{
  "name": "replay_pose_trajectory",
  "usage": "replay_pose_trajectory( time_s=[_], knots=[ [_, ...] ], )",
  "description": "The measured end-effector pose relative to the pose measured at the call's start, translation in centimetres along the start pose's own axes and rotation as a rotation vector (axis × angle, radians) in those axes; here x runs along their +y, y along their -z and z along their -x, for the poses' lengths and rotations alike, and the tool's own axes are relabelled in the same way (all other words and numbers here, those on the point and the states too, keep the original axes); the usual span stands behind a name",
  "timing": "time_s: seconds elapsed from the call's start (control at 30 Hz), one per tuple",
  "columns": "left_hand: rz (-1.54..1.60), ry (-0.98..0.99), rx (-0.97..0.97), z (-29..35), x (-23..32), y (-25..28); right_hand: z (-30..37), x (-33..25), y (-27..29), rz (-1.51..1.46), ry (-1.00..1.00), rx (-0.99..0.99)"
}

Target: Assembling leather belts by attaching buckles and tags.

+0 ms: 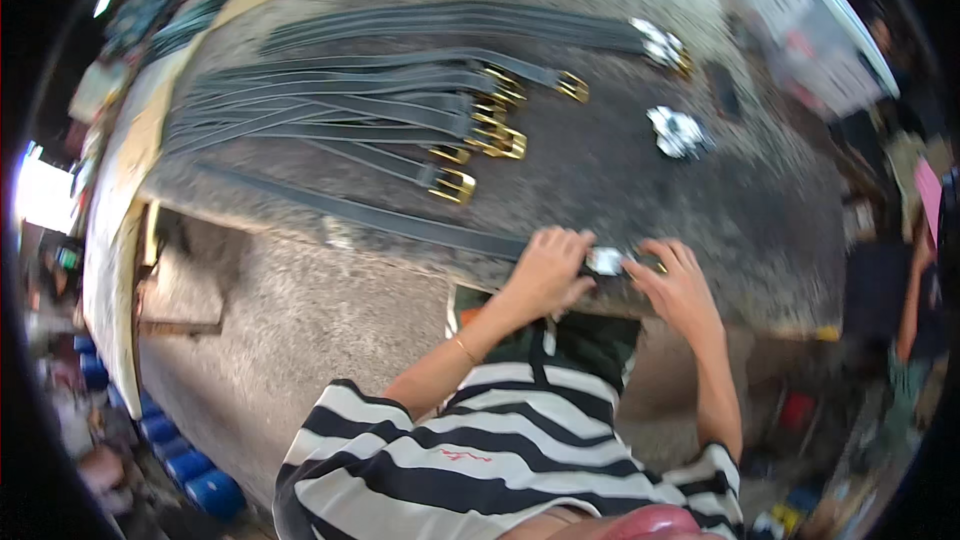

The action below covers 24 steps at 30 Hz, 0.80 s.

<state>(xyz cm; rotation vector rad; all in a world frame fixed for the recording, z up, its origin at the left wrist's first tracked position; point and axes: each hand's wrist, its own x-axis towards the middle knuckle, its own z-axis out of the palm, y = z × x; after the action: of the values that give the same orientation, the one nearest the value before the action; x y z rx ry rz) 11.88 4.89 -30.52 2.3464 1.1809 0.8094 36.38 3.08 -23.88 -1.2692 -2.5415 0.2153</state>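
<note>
1. The near dark belt (400, 223) lies along the near edge of the worktable (600, 200), its strap running off to the far left and its buckle end directly before the person; that placing probably keeps the end within easy reach of both hands.
2. The left hand (548, 265) rests over the belt just left of a silver foil wrap (605, 260). Its fingers are bent and fairly close together, the thumb toward the near side; it seems to steady the strap, though I cannot tell whether the fingers pinch it or only press.
3. The right hand (680, 285) is at the belt's right end, thumb and forefinger parted around a glint of gold metal (660, 267), the thumb tip near the foil. Whether they grip is hidden by blur.
4. The foil sits between the two hands, perhaps as a cover for the metal fitting there.
5. Farther off, a loose group of dark belts (320, 105) lies with gold buckles (508, 143) toward the right, straps overlapping; the shared direction likely keeps the buckle ends accessible.
6. Beyond them, a tighter belt bundle (450, 22) has foil-covered ends (656, 43) facing right.
7. A crumpled foil piece (680, 132) lies apart, right of the buckles.
</note>
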Motion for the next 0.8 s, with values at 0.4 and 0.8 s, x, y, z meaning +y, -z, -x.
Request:
replay_pose_trajectory(
  time_s=[0.4, 0.8],
  knots=[
    [-0.756, 0.539, 0.536, 15.0, -24.1, 21.3, 0.3, 8.8, 6.8, 0.203, -0.128, 0.046],
    [-1.515, 0.269, 0.585, -5.3, -36.5, 48.6, -21.1, 25.9, 8.0, 0.165, -0.048, 0.301]
  ],
)
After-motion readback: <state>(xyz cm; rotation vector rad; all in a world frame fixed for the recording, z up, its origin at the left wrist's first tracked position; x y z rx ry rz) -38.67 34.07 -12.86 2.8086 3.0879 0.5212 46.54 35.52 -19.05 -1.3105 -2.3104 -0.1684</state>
